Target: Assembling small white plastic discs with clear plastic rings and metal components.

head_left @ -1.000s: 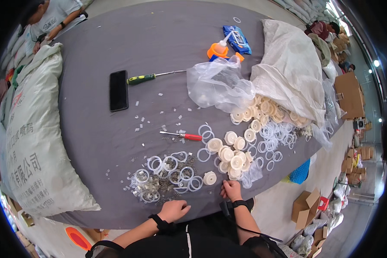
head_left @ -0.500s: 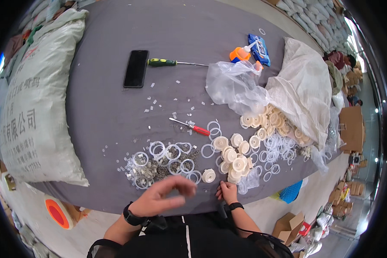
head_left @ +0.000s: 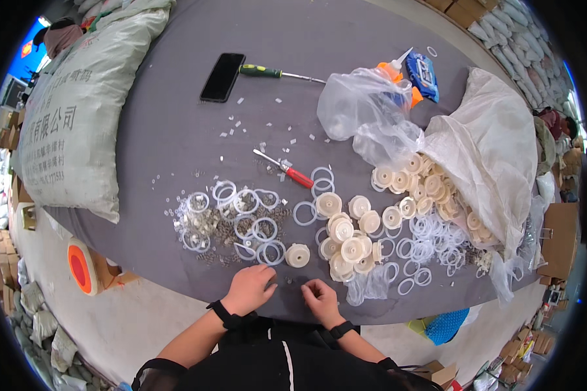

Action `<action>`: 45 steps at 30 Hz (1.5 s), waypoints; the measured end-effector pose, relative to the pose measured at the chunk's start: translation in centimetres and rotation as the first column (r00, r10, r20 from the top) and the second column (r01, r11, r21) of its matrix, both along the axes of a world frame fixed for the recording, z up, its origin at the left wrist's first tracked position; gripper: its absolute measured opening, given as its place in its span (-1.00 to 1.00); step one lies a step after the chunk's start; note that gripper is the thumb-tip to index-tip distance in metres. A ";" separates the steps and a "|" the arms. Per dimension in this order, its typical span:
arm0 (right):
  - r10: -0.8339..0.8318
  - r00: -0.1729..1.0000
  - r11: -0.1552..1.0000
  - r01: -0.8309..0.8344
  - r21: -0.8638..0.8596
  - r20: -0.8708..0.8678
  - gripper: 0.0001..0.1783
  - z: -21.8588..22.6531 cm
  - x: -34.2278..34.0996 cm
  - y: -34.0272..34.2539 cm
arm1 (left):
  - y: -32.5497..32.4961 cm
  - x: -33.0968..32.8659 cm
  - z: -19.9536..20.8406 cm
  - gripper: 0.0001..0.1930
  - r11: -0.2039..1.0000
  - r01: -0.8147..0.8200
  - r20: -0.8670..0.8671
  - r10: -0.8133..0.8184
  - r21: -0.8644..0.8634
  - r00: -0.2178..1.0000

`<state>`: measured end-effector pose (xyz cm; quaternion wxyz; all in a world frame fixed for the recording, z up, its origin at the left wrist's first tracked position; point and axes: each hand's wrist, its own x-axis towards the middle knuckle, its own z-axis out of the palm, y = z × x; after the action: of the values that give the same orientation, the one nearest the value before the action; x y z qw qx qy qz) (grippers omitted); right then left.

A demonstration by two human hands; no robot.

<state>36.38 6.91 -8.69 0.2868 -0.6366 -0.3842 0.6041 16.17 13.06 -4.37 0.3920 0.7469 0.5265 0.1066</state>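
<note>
The left hand and right hand curl over the worktop; I cannot tell whether either grips anything. A cream disc lies at the right's 11 o'clock, translucent rings at the left's 12.

The left hand, loosely curled, lay just beside a heap of translucent rings and small parts on the grey bench; the right hand, also curled, was near a lone cream disc and a pile of similar discs. Beyond lay a red-handled screwdriver and a black phone.
</note>
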 end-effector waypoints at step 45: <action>-0.040 0.989 0.770 -0.061 0.635 0.143 -0.90 -3.3 0.0 -1.0 | -0.3 -9.9 -5.5 -0.89 0.700 -0.410 -0.217 0.622 0.585 0.752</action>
<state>36.35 5.95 -11.99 0.4530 -0.5425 -0.5898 0.3906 6.25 12.81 -9.88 0.0205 0.6442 0.7398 0.1932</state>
